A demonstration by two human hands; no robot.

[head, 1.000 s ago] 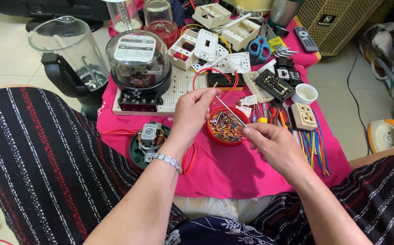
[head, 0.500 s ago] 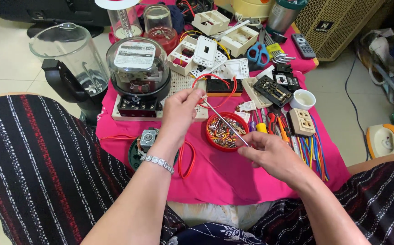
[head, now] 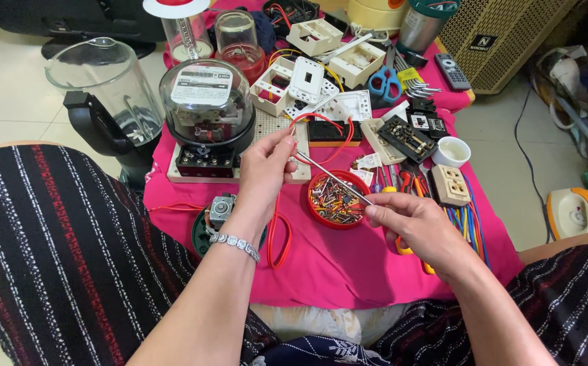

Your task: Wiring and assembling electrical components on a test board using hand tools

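My left hand (head: 263,173) pinches the end of a red wire (head: 321,122) that loops back toward a black terminal block (head: 333,132). Between the fingers of my right hand (head: 412,227) is a thin metal tool, like tweezers or a screwdriver shaft (head: 331,177), whose tip reaches the wire end at my left fingers. Under the tool sits a round red dish of screws (head: 334,201). A silver bracelet (head: 236,244) circles my left wrist.
A pink cloth (head: 348,271) covers the low table. On it stand a glass-domed electricity meter (head: 206,102), white switch boxes (head: 318,37), blue scissors (head: 383,81), a beige socket (head: 450,184) and coloured wires (head: 470,224). A blender jug (head: 104,81) is at the left.
My left hand rose from the screw dish toward the meter board with the red wire end. My right hand drew back to the right, and the metal tool now spans between both hands.
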